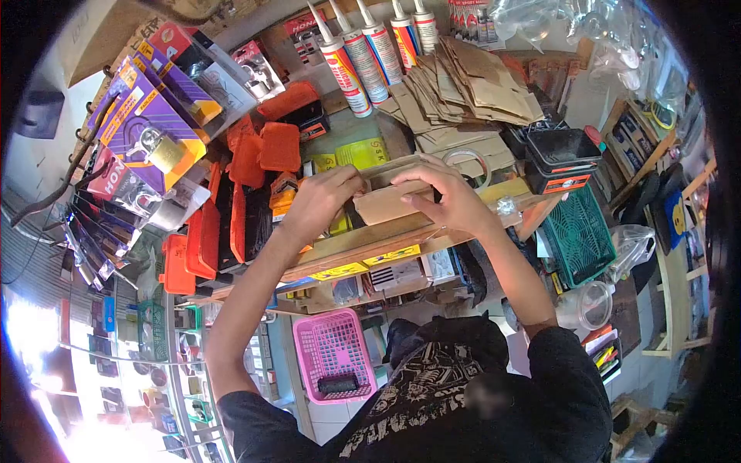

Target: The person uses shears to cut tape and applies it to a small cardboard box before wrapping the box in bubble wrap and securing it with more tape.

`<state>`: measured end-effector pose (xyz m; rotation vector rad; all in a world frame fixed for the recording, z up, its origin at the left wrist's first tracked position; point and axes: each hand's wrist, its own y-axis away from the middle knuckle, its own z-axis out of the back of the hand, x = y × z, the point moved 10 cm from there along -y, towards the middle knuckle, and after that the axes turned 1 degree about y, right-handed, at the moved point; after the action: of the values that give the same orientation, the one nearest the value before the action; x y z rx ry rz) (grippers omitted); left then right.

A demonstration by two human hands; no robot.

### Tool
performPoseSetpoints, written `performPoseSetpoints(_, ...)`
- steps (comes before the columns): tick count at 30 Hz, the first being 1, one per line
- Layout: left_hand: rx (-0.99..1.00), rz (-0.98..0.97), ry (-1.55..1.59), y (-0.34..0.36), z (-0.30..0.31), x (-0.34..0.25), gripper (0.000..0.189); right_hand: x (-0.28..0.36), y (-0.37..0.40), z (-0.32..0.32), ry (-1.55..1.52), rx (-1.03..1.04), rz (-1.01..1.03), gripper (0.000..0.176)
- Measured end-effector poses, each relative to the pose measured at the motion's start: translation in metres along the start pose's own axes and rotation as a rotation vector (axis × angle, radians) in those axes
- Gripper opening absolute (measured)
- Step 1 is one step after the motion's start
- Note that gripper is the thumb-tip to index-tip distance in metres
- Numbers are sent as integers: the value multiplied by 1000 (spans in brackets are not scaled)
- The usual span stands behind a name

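Observation:
A folded piece of brown cardboard (386, 207) is held up between both hands over the wooden edge of the counter (363, 239). At its left end, my left hand (323, 202) has its fingers curled in a pinch. My right hand (446, 193) grips the other end, fingers over the top edge and thumb against the near face. Just behind the cardboard lies a yellow packet (361, 153). A roll of tape (472, 166) sits right by my right hand, and a stack of brown cardboard pieces (475, 89) is piled beyond it.
Sealant tubes (346, 73) stand at the back. Orange-lidded boxes (202, 239) fill the left side, near hanging padlock packs (154, 147). To the right are black bins (562, 158) and a green basket (579, 239). A pink basket (333, 359) sits below the counter.

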<state>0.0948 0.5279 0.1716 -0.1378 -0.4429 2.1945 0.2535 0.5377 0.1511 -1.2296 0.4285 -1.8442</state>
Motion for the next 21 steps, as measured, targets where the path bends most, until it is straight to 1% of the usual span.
performPoseSetpoints(2,-77,18,107,4,6,3,24,1,-1,0,-8,4,-11,29)
performPoseSetpoints(6,-113,49,133,14,4,8,26,0,-2,-5,2,55,-46,32)
performPoseSetpoints(8,-167,138,212,18,4,14,22,0,-3,-5,-4,46,-46,33)
performPoseSetpoints(9,-169,140,212,18,3,12,22,-1,-3,-4,-8,36,-48,34)
performPoseSetpoints(11,-189,270,250,21,2,22,21,1,-4,-4,-6,37,-43,35)
performPoseSetpoints(14,-159,327,277,21,5,20,21,4,-4,-4,12,36,-37,36)
performPoseSetpoints(16,-184,336,282,23,5,19,21,3,-4,-4,28,31,-37,36)
performPoseSetpoints(18,-206,338,288,23,2,17,22,8,-6,-5,40,39,15,43)
performPoseSetpoints(19,-232,335,268,23,1,14,19,13,-8,-4,40,39,17,43)
performPoseSetpoints(21,-258,330,247,24,0,9,16,38,-12,-1,238,-34,151,54)
